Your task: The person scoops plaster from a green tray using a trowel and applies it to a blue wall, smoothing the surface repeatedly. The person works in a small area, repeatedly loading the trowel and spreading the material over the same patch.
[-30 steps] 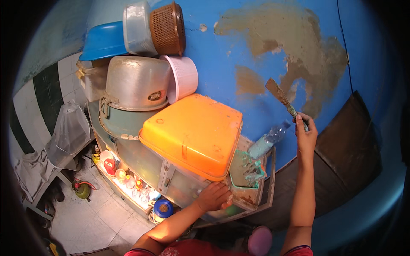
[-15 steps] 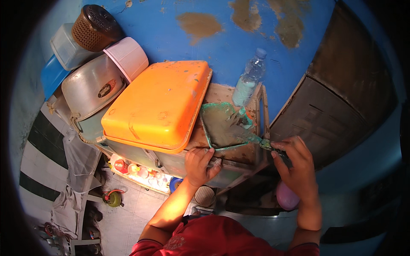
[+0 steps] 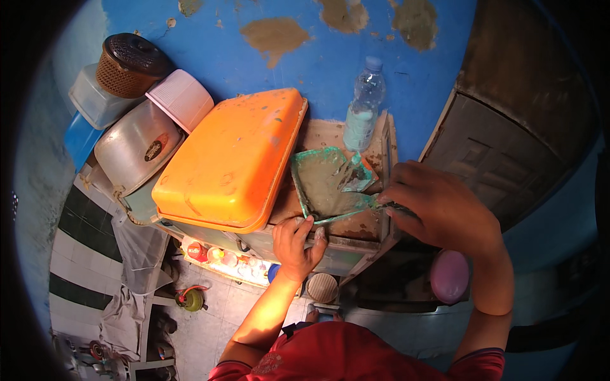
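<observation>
A shallow green-rimmed tray [image 3: 316, 153] of wet grey paste sits on a worn wooden cabinet top. My left hand [image 3: 296, 249] has its fingers curled at the tray's near-left corner and steadies it. In my right hand [image 3: 438, 203] is a paste-smeared scraper [image 3: 368, 202], its blade end over the tray's near-right side; the fingers cover most of its handle. A flat, smeared piece [image 3: 359, 175] with an orange-red corner lies at the tray's right side. Behind it stands a clear plastic bottle [image 3: 363, 108] with a blue cap and pale contents.
An upturned orange basin [image 3: 229, 162] lies left of the tray. Farther left are a metal pot [image 3: 136, 146], a pink tub [image 3: 181, 98] and a brown lidded basket [image 3: 131, 66]. The blue wall [image 3: 216, 51] has grey-brown patches. A pink balloon-like object [image 3: 449, 277] is below my right forearm.
My right hand has turned over, knuckles up, and moved slightly up with the scraper. My left hand keeps its place at the tray corner. The whole view has shifted somewhat.
</observation>
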Demonstrator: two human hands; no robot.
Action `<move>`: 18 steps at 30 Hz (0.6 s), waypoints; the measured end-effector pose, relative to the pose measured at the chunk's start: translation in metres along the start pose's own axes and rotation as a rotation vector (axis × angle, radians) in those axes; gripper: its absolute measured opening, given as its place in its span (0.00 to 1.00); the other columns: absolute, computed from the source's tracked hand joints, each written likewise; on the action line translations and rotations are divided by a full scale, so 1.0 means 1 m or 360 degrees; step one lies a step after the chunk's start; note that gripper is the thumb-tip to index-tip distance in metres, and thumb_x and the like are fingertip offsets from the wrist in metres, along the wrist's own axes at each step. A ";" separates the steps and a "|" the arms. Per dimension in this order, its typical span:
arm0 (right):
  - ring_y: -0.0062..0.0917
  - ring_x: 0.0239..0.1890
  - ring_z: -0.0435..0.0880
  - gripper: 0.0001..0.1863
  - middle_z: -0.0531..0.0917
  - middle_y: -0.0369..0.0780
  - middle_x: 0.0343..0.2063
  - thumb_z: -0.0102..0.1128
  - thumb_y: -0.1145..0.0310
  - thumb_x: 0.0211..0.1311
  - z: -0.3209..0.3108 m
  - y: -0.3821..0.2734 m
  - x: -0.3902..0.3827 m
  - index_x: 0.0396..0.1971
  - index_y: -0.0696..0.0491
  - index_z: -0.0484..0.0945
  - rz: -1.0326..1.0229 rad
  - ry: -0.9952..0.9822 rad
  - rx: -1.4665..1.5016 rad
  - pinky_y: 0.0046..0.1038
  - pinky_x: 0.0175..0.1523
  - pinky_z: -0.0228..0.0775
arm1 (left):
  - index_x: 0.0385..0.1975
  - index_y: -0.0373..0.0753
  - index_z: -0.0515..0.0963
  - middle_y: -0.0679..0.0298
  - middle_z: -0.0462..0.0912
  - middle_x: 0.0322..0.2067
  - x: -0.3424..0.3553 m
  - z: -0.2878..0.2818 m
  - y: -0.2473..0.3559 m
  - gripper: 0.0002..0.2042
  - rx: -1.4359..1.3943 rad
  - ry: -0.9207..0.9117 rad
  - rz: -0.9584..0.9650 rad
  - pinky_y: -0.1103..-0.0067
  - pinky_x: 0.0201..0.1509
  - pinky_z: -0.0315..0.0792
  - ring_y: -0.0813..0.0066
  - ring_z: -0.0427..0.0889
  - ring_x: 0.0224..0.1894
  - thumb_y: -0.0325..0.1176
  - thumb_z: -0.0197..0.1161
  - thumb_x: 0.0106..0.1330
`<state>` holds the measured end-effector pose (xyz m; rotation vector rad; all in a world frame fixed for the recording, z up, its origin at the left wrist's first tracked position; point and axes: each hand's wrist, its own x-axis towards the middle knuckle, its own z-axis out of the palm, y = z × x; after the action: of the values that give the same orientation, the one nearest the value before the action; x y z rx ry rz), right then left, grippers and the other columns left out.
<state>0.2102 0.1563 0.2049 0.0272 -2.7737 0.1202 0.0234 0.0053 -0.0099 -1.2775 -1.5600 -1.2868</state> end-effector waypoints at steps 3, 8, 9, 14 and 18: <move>0.38 0.41 0.79 0.10 0.77 0.41 0.36 0.67 0.72 0.54 0.003 0.005 -0.001 0.37 0.54 0.79 0.0016 -0.0041 0.0059 0.38 0.43 0.74 | 0.48 0.38 0.78 0.58 0.79 0.39 -0.001 0.000 0.000 0.22 -0.0005 -0.0008 -0.0011 0.66 0.43 0.71 0.56 0.79 0.39 0.28 0.71 0.50; 0.36 0.41 0.79 0.10 0.76 0.41 0.37 0.66 0.72 0.55 0.010 0.002 -0.013 0.38 0.55 0.79 0.0104 -0.0068 0.0118 0.37 0.44 0.74 | 0.48 0.38 0.79 0.58 0.78 0.39 -0.006 0.001 -0.002 0.22 -0.0007 -0.0016 -0.0006 0.66 0.44 0.72 0.57 0.79 0.39 0.28 0.71 0.50; 0.36 0.41 0.78 0.10 0.76 0.41 0.37 0.66 0.73 0.55 0.011 0.002 -0.014 0.38 0.55 0.79 0.0100 -0.0068 0.0154 0.37 0.44 0.74 | 0.47 0.38 0.79 0.58 0.78 0.39 -0.005 0.001 -0.002 0.21 -0.0002 -0.0014 -0.0006 0.66 0.44 0.72 0.57 0.79 0.38 0.28 0.71 0.50; 0.35 0.41 0.78 0.11 0.76 0.40 0.37 0.66 0.73 0.55 0.016 0.014 -0.009 0.39 0.54 0.79 0.0059 -0.0109 0.0261 0.35 0.43 0.76 | 0.46 0.38 0.80 0.59 0.78 0.39 -0.004 0.001 -0.001 0.20 0.0024 0.0000 -0.0008 0.66 0.44 0.74 0.57 0.79 0.38 0.28 0.71 0.49; 0.34 0.41 0.79 0.14 0.77 0.40 0.37 0.67 0.74 0.52 0.016 0.013 -0.011 0.41 0.54 0.80 0.0031 -0.0132 0.0221 0.33 0.42 0.76 | 0.46 0.39 0.81 0.59 0.77 0.39 -0.006 0.001 -0.004 0.20 0.0019 -0.0021 0.0008 0.65 0.43 0.74 0.58 0.79 0.37 0.29 0.71 0.50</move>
<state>0.2138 0.1676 0.1852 0.0420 -2.8435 0.3237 0.0213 0.0046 -0.0161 -1.2842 -1.5706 -1.2664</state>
